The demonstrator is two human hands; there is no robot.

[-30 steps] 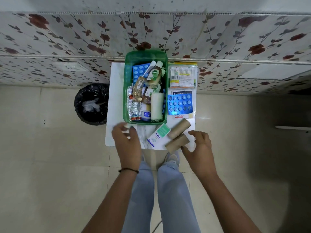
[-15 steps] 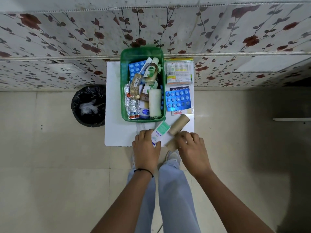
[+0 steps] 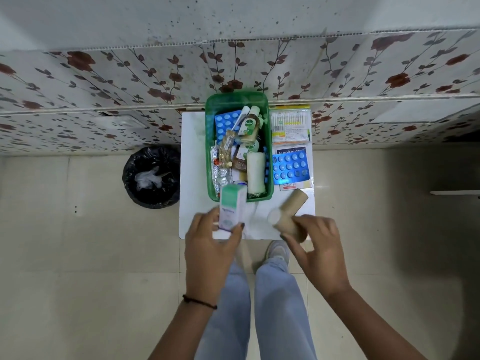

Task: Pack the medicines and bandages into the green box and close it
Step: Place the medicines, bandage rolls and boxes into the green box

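The green box [image 3: 211, 162] stands open on a small white table [image 3: 192, 178], filled with blister strips, bottles and a white bandage roll [image 3: 255, 175]. My left hand [image 3: 210, 245] holds a small white-and-green medicine carton [image 3: 232, 206] upright, lifted just in front of the box's near edge. My right hand [image 3: 315, 245] grips a tan bandage roll [image 3: 283, 222] raised off the table's front right corner. A second tan roll [image 3: 297, 201] lies behind it. To the right of the box lie a blue blister pack [image 3: 291, 166] and a packet of cotton swabs [image 3: 290, 124].
A black-lined waste bin [image 3: 152, 176] stands on the floor left of the table. A floral-patterned wall [image 3: 104, 81] rises right behind the table. My legs and a shoe [image 3: 278, 252] are below the table's front edge.
Both hands came in to the table's front. The left one picked up the carton and raised it toward the box. The right one closed on a tan roll and lifted it.
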